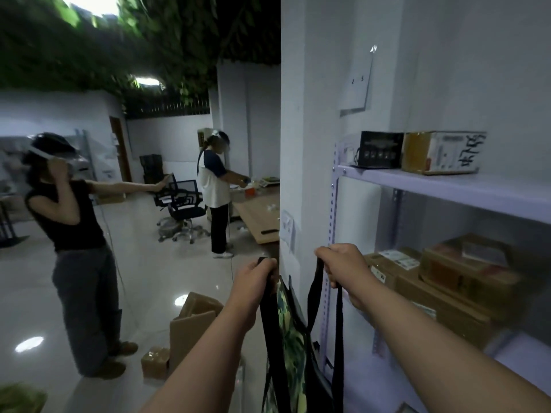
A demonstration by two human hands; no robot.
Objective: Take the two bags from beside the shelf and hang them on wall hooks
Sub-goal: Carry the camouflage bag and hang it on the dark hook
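White pillar (310, 144) standing beside metal shelf (447, 189) holding cardboard boxes (465, 272); glossy floor (149, 278) reflecting ceiling lights; office chairs (182, 204) sitting by wooden counter (259, 216).

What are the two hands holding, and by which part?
Each hand holds a black strap: left hand the strap of the green patterned bag, right hand a long strap whose bag is out of view.

The white pillar (310, 174) is standing straight ahead, blocking the way forward. Right of the pillar, the metal shelf (447, 189) and its boxes (465, 272) are crowding the space. Left of the pillar, open floor (149, 278) is lying free, though cardboard boxes (190, 326) are sitting low beside it.
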